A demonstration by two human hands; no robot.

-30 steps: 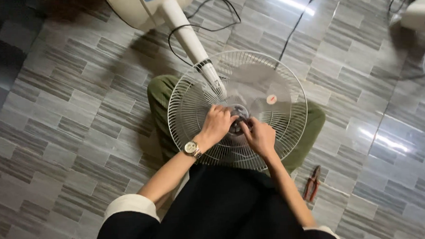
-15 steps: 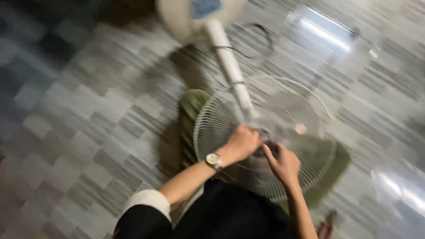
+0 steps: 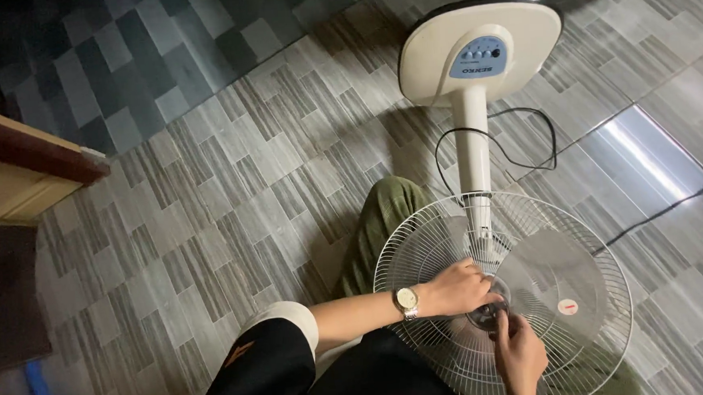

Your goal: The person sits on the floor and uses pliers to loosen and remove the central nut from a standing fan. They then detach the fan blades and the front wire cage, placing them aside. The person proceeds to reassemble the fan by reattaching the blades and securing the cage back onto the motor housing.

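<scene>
Now both hands at fan hub (image 3: 486,315): left hand (image 3: 456,288) grip closed on it, right hand (image 3: 520,353) fingers pinching from below. Grille (image 3: 589,289) surrounds grip, fan pole (image 3: 472,147) beyond. Loosening step, likely; needs steady twist.

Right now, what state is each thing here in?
Fan: lying flat on the floor, base away from the person.
Grille: white wire, resting across the person's lap, no blade visible on it.
Hub: dark, at the grille's centre, pinched by both hands.
Left hand: closed on the hub.
Right hand: closed on the hub.
Cord: loose, looped on the floor.
Watch: on the left wrist.
</scene>
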